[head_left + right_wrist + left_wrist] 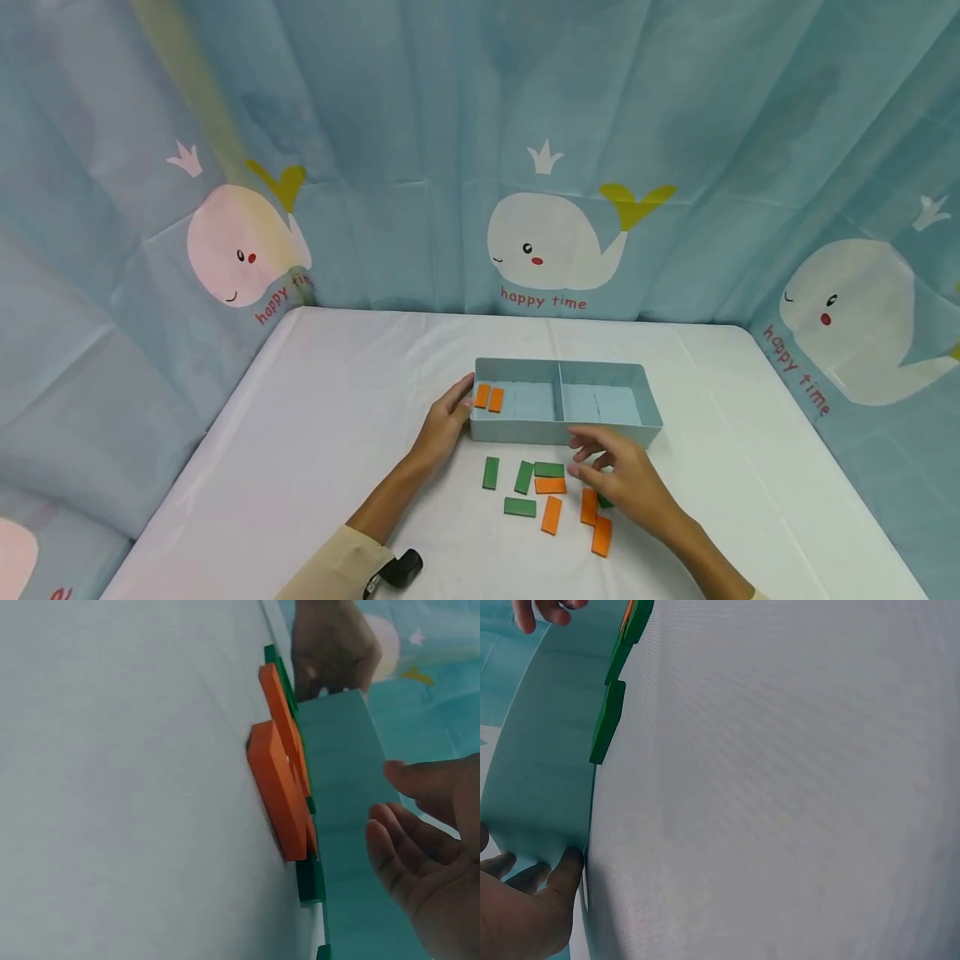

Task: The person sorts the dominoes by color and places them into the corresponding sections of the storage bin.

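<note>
A blue-green box (517, 432) with two compartments lies on the table. My left hand (442, 427) holds its left end, fingers against the end wall; in the left wrist view that hand (536, 907) touches the box's lower corner. Two orange tiles (490, 398) lie in the left compartment. My right hand (618, 477) hovers in front of the box, fingers loosely bent, thumb apart and nothing between them. Below it are loose orange tiles (588, 506) and green tiles (520, 507), one green tile partly hidden by the hand. In the right wrist view an orange tile (277, 791) stands out nearest.
A white cloth (360, 392) covers the table. Behind and at both sides hang blue curtains (390, 233) printed with whales. A black device (402, 569) is strapped to the left wrist. A divider (558, 392) splits the box.
</note>
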### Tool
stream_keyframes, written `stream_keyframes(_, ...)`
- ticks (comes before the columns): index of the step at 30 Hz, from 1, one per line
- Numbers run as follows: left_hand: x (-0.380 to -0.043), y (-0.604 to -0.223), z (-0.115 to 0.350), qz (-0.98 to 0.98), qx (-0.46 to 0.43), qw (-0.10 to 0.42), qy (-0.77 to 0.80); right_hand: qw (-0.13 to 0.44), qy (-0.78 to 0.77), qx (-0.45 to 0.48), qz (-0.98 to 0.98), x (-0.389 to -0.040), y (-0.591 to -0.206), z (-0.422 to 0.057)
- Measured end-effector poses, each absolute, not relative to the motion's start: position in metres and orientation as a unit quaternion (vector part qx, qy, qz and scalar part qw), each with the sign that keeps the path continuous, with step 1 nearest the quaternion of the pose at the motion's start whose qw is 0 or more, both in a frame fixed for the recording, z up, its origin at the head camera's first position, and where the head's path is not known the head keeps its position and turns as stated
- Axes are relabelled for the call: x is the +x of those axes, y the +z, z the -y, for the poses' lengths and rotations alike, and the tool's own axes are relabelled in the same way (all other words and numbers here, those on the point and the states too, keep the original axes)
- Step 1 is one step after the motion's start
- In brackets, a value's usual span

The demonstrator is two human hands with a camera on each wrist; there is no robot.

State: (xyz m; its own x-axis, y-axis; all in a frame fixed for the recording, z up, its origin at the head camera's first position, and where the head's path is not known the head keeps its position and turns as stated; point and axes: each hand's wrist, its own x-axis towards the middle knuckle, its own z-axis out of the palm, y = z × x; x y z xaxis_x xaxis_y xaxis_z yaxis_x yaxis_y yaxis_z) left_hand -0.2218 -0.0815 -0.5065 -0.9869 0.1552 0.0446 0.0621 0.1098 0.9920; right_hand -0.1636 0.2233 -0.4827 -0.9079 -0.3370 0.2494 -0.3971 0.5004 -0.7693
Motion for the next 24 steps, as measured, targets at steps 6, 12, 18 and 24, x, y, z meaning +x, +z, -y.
stream_keyframes(6,-0.221,-0.503,0.081,-0.747,0.075,0.03,0.66,0.011,0.457,0.2,0.866,-0.152,-0.486,-0.229)
stream_keyframes(12,-0.22,-0.505,0.081,-0.745,0.071,0.031,0.662,0.003,0.451,0.188,0.872,-0.141,-0.488,-0.237)
stream_keyframes(18,-0.221,-0.507,0.082,-0.738,0.072,0.036,0.669,-0.017,0.449,0.172,0.877,-0.13,-0.486,-0.243)
stream_keyframes(24,-0.22,-0.508,0.082,-0.736,0.078,0.038,0.672,-0.032,0.445,0.161,0.88,-0.121,-0.488,-0.249)
